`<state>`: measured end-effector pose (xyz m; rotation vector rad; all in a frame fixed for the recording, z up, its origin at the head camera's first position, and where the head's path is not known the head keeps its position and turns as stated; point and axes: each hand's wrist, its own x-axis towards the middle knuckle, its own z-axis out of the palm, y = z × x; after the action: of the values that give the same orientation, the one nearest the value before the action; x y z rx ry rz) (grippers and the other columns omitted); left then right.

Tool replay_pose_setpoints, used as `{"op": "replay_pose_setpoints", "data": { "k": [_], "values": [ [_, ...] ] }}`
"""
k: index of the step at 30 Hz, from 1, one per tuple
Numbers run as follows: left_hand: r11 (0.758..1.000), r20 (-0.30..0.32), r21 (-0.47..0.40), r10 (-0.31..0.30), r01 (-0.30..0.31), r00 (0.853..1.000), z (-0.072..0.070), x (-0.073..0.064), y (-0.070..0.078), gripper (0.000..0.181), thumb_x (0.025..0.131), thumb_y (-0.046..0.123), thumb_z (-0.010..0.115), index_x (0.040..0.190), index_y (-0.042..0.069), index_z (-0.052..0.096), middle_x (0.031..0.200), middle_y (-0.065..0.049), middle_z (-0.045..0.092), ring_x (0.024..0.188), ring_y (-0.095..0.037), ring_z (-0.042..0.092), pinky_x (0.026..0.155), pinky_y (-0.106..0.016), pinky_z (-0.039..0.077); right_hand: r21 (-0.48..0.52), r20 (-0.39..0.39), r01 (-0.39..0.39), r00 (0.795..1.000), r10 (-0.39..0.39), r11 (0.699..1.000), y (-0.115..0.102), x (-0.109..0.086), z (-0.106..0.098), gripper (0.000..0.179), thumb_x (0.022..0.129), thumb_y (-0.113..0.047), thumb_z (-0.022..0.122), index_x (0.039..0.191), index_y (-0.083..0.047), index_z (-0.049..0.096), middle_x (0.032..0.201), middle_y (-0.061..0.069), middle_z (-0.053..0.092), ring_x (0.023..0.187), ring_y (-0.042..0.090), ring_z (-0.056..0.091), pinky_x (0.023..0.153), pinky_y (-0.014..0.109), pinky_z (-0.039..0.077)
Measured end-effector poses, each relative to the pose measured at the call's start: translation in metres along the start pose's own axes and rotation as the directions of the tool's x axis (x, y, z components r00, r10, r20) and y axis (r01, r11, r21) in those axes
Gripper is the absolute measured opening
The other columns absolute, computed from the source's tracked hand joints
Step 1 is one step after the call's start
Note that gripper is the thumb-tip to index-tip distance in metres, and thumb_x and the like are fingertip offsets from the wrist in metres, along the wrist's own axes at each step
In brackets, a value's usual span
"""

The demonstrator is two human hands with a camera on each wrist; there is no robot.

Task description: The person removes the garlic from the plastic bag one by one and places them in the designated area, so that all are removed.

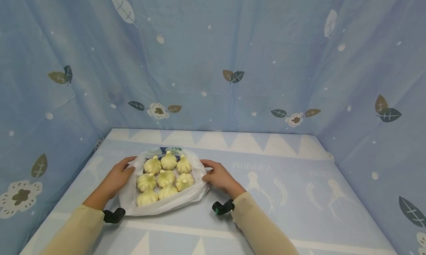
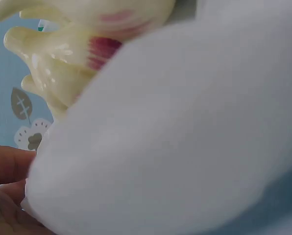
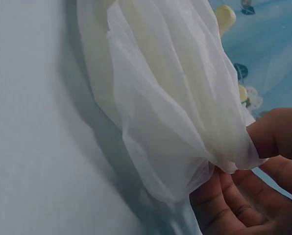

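Observation:
Several pale yellow, glossy garlic bulbs (image 1: 166, 178) lie close together in a white plastic bag (image 1: 159, 210), its mouth spread wide around them. Purple streaks mark one garlic bulb (image 2: 58, 63) in the left wrist view. My left hand (image 1: 118, 177) pinches the bag's rim on its left side. On the opposite side, my right hand (image 1: 221, 177) pinches the rim, with the thin plastic (image 3: 160, 107) between thumb and fingers in the right wrist view. Bunched plastic partly hides the bulbs from both wrist views.
The bag rests on the left half of a table (image 1: 283, 218) covered with a pale blue patterned cloth. Blue curtains (image 1: 213, 55) with leaves and flowers stand behind it and at both sides. A black wrist device (image 1: 223, 207) sits by each sleeve.

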<state>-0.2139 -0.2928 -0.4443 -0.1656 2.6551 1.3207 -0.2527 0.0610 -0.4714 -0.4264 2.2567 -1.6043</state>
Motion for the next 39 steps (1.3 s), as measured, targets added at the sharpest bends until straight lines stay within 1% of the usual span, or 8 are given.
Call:
{"op": "replay_pose_setpoints", "data": {
  "k": [6,9,16,19,22,27,32,39],
  "values": [
    [0.998,0.052,-0.056,-0.013,0.016,0.999,0.012,0.002,0.01,0.054,0.106,0.022,0.032,0.156,0.011,0.016,0.158,-0.028,0.014,0.144,-0.049,0.016,0.112,-0.066,0.025,-0.007,-0.004,0.003,1.0,-0.003,1.0,0.006,-0.007,-0.023,0.067,0.077,0.001,0.061,0.14,-0.021,0.053,0.137,0.01,0.054,0.098,0.018,0.065,0.07,0.028,0.053],
    [0.997,0.074,-0.072,-0.006,0.012,0.997,0.019,0.002,0.015,0.054,0.106,0.024,0.033,0.156,0.012,0.016,0.158,-0.028,0.016,0.144,-0.048,0.019,0.111,-0.064,0.028,-0.011,-0.006,0.003,1.0,-0.003,1.0,0.011,-0.012,-0.033,0.067,0.078,0.001,0.06,0.14,-0.022,0.053,0.137,0.009,0.054,0.097,0.018,0.064,0.07,0.029,0.054],
    [0.995,0.095,-0.101,-0.003,0.013,0.995,0.037,0.005,0.023,0.056,0.105,0.026,0.037,0.155,0.014,0.018,0.159,-0.025,0.016,0.145,-0.046,0.017,0.113,-0.063,0.026,0.013,0.024,0.008,1.0,-0.008,1.0,0.023,-0.024,-0.053,0.066,0.08,0.002,0.059,0.142,-0.021,0.05,0.137,0.01,0.056,0.1,0.021,0.064,0.071,0.031,0.054],
    [0.99,0.108,-0.141,0.021,-0.005,0.994,0.045,0.008,0.025,0.054,0.105,0.024,0.038,0.155,0.016,0.019,0.158,-0.024,0.021,0.144,-0.044,0.025,0.111,-0.061,0.032,0.03,0.02,-0.003,1.0,0.003,1.0,0.027,-0.031,-0.062,0.066,0.081,0.003,0.058,0.143,-0.02,0.049,0.138,0.012,0.055,0.103,0.022,0.064,0.073,0.032,0.055],
    [0.984,0.124,-0.176,0.043,-0.021,0.991,0.054,0.011,0.027,0.053,0.105,0.024,0.038,0.155,0.018,0.021,0.155,-0.023,0.027,0.14,-0.041,0.034,0.107,-0.057,0.039,0.036,0.006,-0.008,1.0,0.007,0.999,0.03,-0.038,-0.071,0.066,0.082,0.003,0.058,0.143,-0.018,0.049,0.14,0.013,0.053,0.105,0.024,0.064,0.075,0.032,0.055],
    [0.974,0.141,-0.223,0.067,-0.034,0.988,0.07,0.012,0.033,0.053,0.105,0.025,0.04,0.154,0.02,0.023,0.154,-0.021,0.03,0.139,-0.04,0.037,0.106,-0.054,0.041,0.014,-0.028,-0.008,1.0,0.008,1.0,0.037,-0.048,-0.085,0.065,0.082,0.003,0.057,0.144,-0.017,0.047,0.14,0.014,0.053,0.104,0.024,0.064,0.075,0.031,0.054],
    [0.962,0.144,-0.269,0.088,-0.047,0.986,0.087,0.014,0.041,0.051,0.104,0.024,0.041,0.153,0.02,0.026,0.149,-0.02,0.039,0.132,-0.036,0.046,0.103,-0.048,0.046,0.014,-0.071,-0.03,0.997,0.031,0.999,0.042,-0.058,-0.1,0.066,0.082,0.003,0.056,0.144,-0.015,0.047,0.14,0.016,0.051,0.101,0.023,0.064,0.075,0.031,0.055],
    [0.933,0.15,-0.354,0.127,-0.067,0.98,0.113,0.017,0.057,0.049,0.104,0.018,0.04,0.152,0.018,0.028,0.144,-0.021,0.044,0.128,-0.034,0.051,0.099,-0.043,0.05,-0.026,-0.131,-0.054,0.99,0.05,0.998,0.047,-0.072,-0.125,0.063,0.085,0.003,0.055,0.145,-0.012,0.045,0.14,0.019,0.049,0.103,0.024,0.064,0.077,0.03,0.056]
  ]
}}
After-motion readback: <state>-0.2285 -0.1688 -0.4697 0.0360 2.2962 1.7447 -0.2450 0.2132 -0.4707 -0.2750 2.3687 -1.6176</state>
